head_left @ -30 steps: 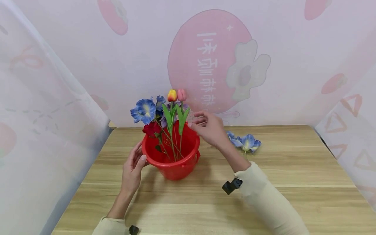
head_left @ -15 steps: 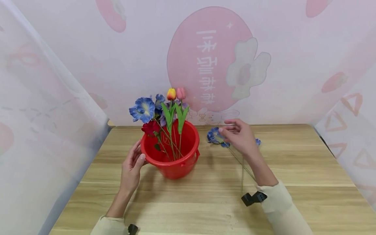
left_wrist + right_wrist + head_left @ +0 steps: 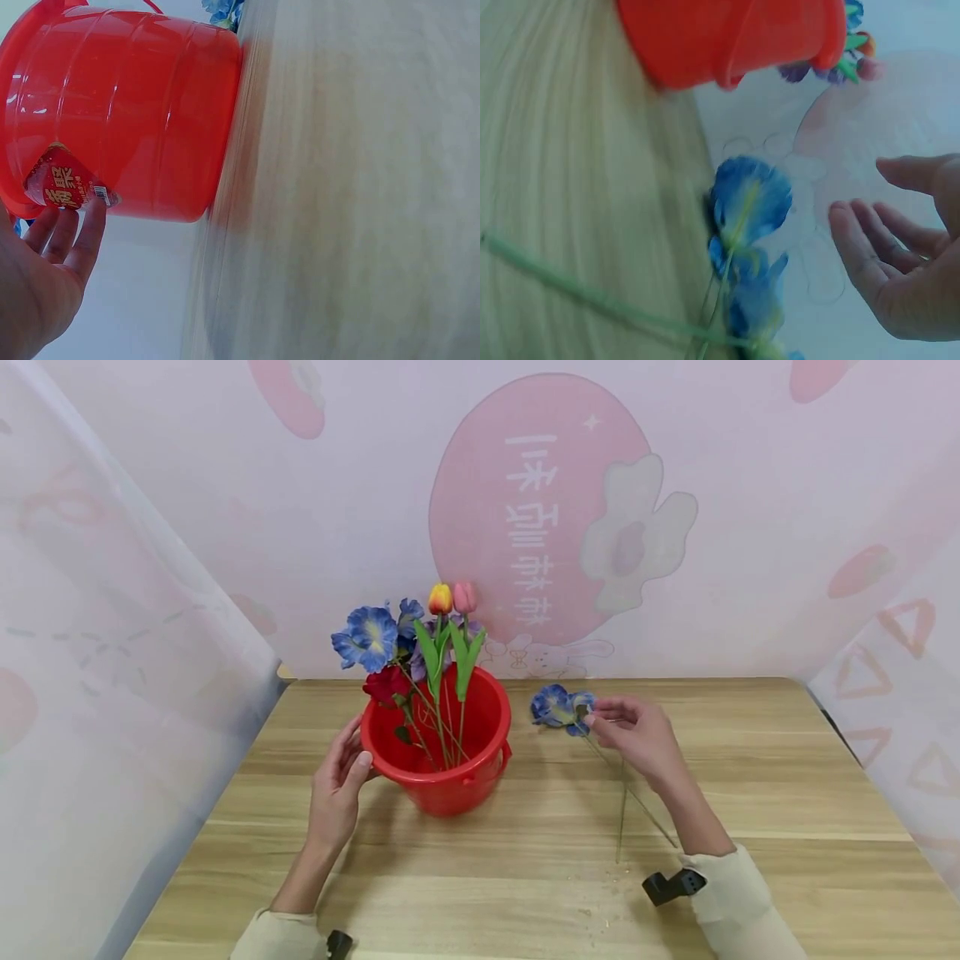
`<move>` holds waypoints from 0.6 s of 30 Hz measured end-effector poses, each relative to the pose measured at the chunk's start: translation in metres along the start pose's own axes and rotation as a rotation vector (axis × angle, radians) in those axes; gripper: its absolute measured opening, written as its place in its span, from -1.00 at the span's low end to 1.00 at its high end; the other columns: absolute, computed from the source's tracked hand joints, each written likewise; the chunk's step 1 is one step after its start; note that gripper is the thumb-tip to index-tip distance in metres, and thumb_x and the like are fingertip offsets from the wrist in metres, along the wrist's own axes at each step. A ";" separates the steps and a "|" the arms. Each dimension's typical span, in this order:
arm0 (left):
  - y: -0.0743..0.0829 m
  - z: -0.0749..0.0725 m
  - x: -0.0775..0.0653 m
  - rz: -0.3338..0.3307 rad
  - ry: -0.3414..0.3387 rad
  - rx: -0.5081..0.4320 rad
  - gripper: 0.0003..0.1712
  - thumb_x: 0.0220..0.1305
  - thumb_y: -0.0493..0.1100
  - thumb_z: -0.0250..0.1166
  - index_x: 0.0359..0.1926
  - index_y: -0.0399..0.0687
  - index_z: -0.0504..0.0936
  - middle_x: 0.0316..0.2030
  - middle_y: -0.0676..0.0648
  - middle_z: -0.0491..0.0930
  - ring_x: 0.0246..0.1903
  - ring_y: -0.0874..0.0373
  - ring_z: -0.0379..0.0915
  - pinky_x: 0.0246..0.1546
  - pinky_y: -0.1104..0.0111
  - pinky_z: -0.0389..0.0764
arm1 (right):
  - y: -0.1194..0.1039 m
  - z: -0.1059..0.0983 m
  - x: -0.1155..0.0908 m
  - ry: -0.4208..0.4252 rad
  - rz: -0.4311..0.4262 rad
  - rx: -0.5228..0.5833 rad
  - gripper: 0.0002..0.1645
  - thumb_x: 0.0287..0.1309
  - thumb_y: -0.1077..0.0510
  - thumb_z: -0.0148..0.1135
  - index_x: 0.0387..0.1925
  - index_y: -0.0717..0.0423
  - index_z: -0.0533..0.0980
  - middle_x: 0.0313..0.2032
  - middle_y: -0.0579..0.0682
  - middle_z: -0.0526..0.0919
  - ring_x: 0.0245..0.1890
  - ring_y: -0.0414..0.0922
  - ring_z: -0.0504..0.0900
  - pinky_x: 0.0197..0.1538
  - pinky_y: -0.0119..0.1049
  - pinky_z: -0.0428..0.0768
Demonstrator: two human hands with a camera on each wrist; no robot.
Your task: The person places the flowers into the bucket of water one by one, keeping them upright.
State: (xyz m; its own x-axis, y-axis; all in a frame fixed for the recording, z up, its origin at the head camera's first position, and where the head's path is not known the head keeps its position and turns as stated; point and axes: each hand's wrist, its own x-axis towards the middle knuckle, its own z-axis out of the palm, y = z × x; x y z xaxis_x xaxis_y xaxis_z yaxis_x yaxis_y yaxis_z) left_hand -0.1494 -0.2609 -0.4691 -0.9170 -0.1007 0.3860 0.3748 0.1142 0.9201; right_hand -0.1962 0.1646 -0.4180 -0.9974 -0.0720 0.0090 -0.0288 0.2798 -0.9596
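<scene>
Red bucket [image 3: 448, 795]: left hand [image 3: 337, 795] rests relaxed fingers against its left side. Right hand [image 3: 637, 737], fingers parted and empty, hovers near blue flowers [image 3: 553, 704] lying to the right.

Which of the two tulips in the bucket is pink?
The right tulip in the head view; the left tulip beside it is yellow and red.

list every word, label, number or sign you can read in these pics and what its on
"聚": gold character, dark red sticker on the shiny red plastic bucket.
Sticker's other big character: unclear; small print, barcode digits: too small.
Pale vertical characters, pink printed circle on the backdrop: not clear enough to read.
</scene>
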 end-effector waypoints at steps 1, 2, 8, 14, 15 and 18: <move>0.000 0.000 0.000 0.000 0.001 0.000 -0.37 0.62 -0.35 0.10 0.62 -0.04 0.35 0.35 0.00 0.60 0.18 0.27 0.67 0.00 0.46 0.79 | 0.003 -0.001 0.000 -0.021 0.010 -0.023 -0.46 0.43 0.13 0.39 0.28 0.37 0.56 0.12 0.34 0.71 0.02 -0.03 0.79 0.02 -0.22 0.84; 0.000 0.000 0.000 -0.003 0.002 0.002 -0.37 0.62 -0.35 0.10 0.62 -0.03 0.35 0.35 0.01 0.60 0.18 0.27 0.67 0.00 0.46 0.79 | 0.006 -0.003 0.000 -0.042 0.022 -0.045 -0.47 0.43 0.13 0.39 0.27 0.38 0.57 0.12 0.34 0.71 0.04 0.02 0.79 0.01 -0.22 0.84; 0.000 0.001 -0.001 -0.021 0.011 0.016 -0.38 0.62 -0.32 0.11 0.61 -0.01 0.36 0.33 0.04 0.62 0.17 0.25 0.69 -0.01 0.47 0.79 | 0.022 -0.010 0.004 -0.132 0.067 -0.127 -0.46 0.47 0.13 0.35 0.30 0.41 0.55 0.14 0.36 0.72 0.09 0.21 0.75 0.02 -0.14 0.84; 0.001 0.001 -0.001 -0.030 0.015 0.017 -0.38 0.62 -0.32 0.11 0.61 -0.01 0.36 0.34 0.00 0.61 0.19 0.16 0.68 0.00 0.46 0.79 | 0.033 -0.014 0.008 -0.124 0.069 -0.147 -0.44 0.48 0.12 0.34 0.32 0.41 0.53 0.17 0.38 0.71 0.06 0.15 0.78 -0.01 -0.17 0.84; 0.001 0.000 -0.001 -0.028 0.015 0.020 -0.38 0.62 -0.32 0.11 0.61 -0.01 0.36 0.34 0.00 0.61 0.19 0.16 0.68 0.00 0.46 0.79 | 0.035 -0.015 0.009 -0.119 0.072 -0.147 -0.44 0.47 0.13 0.35 0.32 0.41 0.53 0.17 0.39 0.71 0.05 0.13 0.78 -0.02 -0.18 0.84; 0.001 0.000 0.000 -0.021 0.009 0.023 -0.38 0.63 -0.32 0.10 0.61 0.00 0.36 0.34 -0.01 0.61 0.20 0.16 0.67 0.00 0.45 0.79 | 0.040 -0.015 0.011 -0.107 0.078 -0.167 -0.46 0.45 0.15 0.36 0.29 0.43 0.55 0.17 0.40 0.71 0.02 0.09 0.80 -0.03 -0.19 0.84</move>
State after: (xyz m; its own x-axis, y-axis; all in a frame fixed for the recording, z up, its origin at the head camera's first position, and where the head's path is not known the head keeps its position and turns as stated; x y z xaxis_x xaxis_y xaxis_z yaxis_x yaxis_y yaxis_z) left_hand -0.1486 -0.2607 -0.4680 -0.9233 -0.1121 0.3673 0.3521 0.1346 0.9262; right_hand -0.2097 0.1899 -0.4521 -0.9844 -0.1432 -0.1018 0.0284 0.4423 -0.8964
